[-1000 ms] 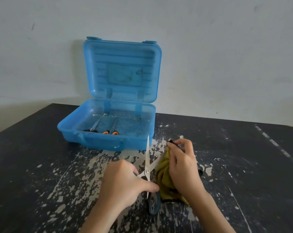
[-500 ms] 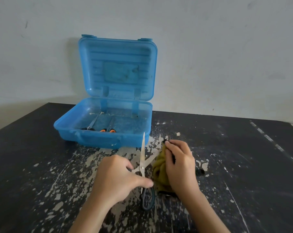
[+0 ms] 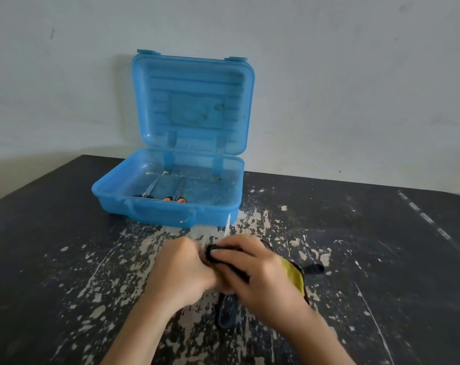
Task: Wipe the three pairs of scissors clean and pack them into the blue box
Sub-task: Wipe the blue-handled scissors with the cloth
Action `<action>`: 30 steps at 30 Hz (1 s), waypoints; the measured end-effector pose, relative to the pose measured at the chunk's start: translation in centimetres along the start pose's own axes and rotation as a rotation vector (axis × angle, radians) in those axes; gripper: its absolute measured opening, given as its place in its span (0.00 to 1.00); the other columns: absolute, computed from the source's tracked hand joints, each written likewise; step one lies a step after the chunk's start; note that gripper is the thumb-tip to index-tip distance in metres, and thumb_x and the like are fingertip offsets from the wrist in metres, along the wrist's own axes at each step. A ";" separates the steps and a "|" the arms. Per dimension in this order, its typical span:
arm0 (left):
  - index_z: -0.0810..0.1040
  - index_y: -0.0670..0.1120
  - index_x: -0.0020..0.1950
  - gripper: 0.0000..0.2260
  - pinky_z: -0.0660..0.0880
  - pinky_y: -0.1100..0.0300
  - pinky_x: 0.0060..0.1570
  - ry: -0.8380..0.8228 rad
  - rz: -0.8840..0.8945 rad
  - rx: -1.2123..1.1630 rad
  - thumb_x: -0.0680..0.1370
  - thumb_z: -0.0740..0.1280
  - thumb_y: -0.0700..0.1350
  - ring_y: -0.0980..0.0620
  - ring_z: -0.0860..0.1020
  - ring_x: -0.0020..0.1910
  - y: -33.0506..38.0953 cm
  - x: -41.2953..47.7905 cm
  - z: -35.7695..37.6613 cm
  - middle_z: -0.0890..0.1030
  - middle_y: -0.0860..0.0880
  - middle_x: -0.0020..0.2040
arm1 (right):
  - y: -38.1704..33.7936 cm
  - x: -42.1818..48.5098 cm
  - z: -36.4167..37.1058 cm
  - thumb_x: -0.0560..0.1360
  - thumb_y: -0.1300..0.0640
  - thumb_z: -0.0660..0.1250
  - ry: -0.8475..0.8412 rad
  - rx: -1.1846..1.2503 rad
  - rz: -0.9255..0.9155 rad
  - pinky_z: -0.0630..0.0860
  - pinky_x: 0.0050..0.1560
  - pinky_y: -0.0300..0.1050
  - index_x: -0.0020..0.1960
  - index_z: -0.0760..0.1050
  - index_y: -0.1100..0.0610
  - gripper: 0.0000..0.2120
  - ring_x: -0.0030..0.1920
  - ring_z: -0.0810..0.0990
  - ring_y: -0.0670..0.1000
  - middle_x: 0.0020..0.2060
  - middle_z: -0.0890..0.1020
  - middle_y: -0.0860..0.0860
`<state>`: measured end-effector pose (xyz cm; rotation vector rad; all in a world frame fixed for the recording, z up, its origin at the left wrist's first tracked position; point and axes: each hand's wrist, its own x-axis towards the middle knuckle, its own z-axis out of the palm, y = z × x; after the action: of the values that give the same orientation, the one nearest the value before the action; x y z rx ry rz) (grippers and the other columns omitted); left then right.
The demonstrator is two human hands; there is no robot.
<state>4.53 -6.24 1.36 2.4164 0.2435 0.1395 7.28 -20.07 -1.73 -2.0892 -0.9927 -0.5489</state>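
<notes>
The blue box (image 3: 168,214) stands open at the back of the table, its lid upright against the wall. Inside lie a dark-handled pair of scissors (image 3: 147,192) and an orange-handled pair (image 3: 177,196). In front of the box, my left hand (image 3: 181,270) grips a third pair of scissors (image 3: 226,310); its dark handle shows below my hands and one blade tip sticks up above them. My right hand (image 3: 252,272) holds a yellow cloth (image 3: 293,275) with a dark edge, folded over the scissors close to the left hand.
The table (image 3: 65,246) is black with worn, pale, flaking patches in the middle. A plain wall rises right behind the box. A small dark scrap (image 3: 314,268) lies to the right of the cloth.
My right hand has slid the cloth leftward over the scissors until it meets the left hand. The second blade, spread before, is now hidden under the cloth.
</notes>
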 end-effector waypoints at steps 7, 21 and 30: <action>0.78 0.44 0.27 0.12 0.63 0.66 0.22 0.040 0.079 0.114 0.56 0.78 0.48 0.54 0.71 0.24 0.7 -0.2 0.1 0.77 0.51 0.25 | -0.2 -0.4 0.5 0.77 0.59 0.57 0.057 -0.247 -0.088 0.75 0.47 0.45 0.52 0.77 0.64 0.13 0.47 0.74 0.56 0.49 0.77 0.56; 0.80 0.40 0.39 0.24 0.69 0.64 0.30 -0.135 0.059 0.120 0.56 0.81 0.56 0.52 0.72 0.31 0.9 -0.5 0.9 0.81 0.46 0.36 | 4.5 0.4 -0.7 0.69 0.73 0.68 0.191 -0.359 0.230 0.74 0.44 0.44 0.50 0.80 0.66 0.11 0.45 0.77 0.61 0.46 0.80 0.59; 0.77 0.43 0.35 0.23 0.65 0.60 0.32 -0.169 -0.019 -0.007 0.53 0.82 0.56 0.52 0.69 0.33 -0.1 0.3 0.8 0.74 0.47 0.33 | 1.9 0.7 -2.7 0.73 0.62 0.68 0.274 -0.038 0.265 0.70 0.51 0.25 0.54 0.80 0.56 0.10 0.48 0.76 0.36 0.47 0.80 0.44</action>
<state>4.97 -6.60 0.66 2.4019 0.1877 -0.0726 9.08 -22.64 -0.44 -2.0683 -0.5440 -0.6969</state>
